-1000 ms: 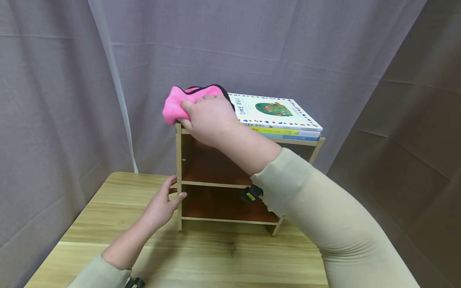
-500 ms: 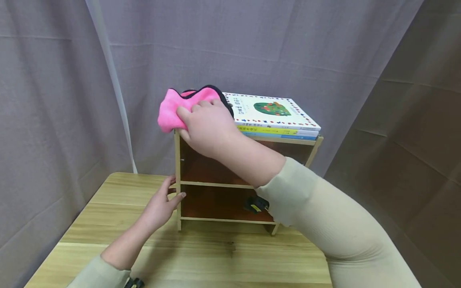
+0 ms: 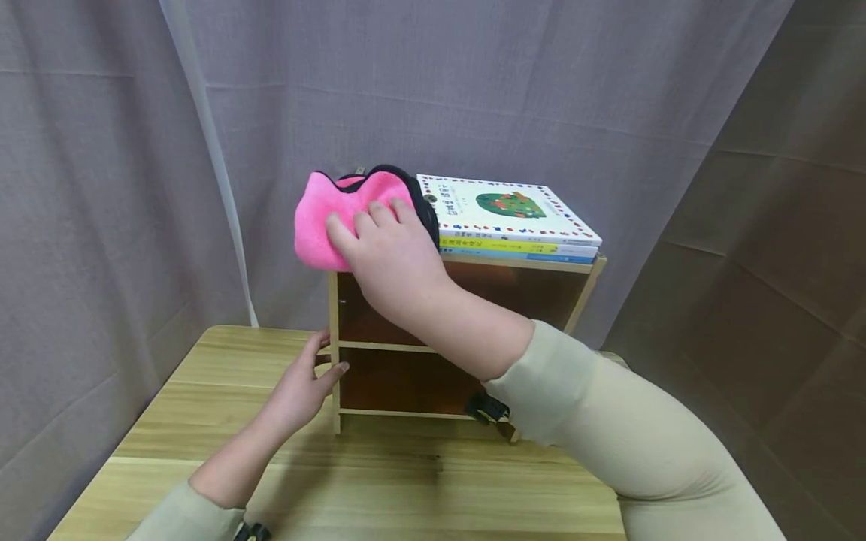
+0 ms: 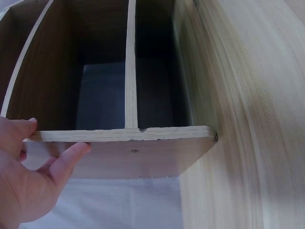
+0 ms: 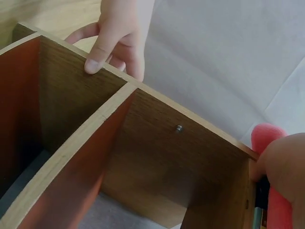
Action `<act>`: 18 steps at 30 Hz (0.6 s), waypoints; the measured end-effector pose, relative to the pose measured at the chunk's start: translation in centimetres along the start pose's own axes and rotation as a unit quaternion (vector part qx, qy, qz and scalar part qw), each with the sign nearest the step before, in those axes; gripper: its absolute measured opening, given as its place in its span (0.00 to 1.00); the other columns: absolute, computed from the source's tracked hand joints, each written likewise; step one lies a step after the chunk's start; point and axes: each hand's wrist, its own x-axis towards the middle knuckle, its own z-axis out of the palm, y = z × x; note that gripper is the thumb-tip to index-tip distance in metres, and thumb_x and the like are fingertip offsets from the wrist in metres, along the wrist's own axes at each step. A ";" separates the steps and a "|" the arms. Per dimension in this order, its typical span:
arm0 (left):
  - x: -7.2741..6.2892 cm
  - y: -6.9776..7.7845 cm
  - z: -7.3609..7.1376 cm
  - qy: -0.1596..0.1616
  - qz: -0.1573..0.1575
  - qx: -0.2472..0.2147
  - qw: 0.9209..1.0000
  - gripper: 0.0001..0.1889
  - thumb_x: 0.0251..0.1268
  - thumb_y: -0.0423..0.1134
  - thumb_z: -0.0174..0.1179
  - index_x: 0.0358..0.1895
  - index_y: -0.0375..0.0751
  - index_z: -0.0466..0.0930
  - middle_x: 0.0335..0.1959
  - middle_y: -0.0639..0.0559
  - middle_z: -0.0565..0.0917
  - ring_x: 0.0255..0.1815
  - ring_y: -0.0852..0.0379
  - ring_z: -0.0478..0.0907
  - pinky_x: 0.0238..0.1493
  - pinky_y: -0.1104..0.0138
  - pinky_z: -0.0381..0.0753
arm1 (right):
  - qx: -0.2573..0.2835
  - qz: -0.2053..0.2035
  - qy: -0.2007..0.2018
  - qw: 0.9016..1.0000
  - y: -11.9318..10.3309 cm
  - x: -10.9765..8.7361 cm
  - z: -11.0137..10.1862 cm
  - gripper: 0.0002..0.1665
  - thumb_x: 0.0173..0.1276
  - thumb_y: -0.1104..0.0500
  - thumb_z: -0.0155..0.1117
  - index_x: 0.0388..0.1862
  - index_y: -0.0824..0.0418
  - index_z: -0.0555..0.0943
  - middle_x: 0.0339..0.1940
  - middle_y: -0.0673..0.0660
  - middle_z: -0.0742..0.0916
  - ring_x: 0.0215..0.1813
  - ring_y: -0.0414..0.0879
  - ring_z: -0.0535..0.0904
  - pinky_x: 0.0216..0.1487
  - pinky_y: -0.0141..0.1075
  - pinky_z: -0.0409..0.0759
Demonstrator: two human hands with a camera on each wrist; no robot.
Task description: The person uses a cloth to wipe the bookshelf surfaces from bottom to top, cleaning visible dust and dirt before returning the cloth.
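A small wooden shelf (image 3: 386,347) stands on the table. My left hand (image 3: 301,388) grips its left side panel (image 4: 114,157) low down. In the right wrist view the thumb of this left hand (image 5: 116,40) lies on the inner side of the panel, and the other fingers are outside. My right hand (image 3: 395,259) holds a bunched pink cloth (image 3: 314,225) with black edging at the shelf's top left corner. The cloth covers that corner and hangs over its front edge. In the right wrist view only part of the pink cloth (image 5: 280,210) shows beside the right hand.
Several books (image 3: 507,214) lie stacked on the right part of the shelf top, close beside the cloth. Grey curtains (image 3: 473,83) hang behind and to the left. The wooden table (image 3: 271,481) extends in front of the shelf.
My right hand and the pink cloth have come nearer and slightly left, so the cloth now droops over the front edge of the top. The left hand has stayed in place.
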 end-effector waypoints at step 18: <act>-0.1 0.1 0.1 0.008 0.018 -0.003 1.000 0.30 0.74 0.39 0.57 0.75 0.50 0.56 0.73 0.41 0.63 0.67 0.36 0.67 0.48 0.55 0.84 | -0.044 0.000 0.131 0.990 -0.7 -0.8 1.6 0.20 0.70 0.66 0.50 0.53 0.48 0.80 0.37 0.57 0.84 0.47 0.54 0.80 0.55 0.49 0.74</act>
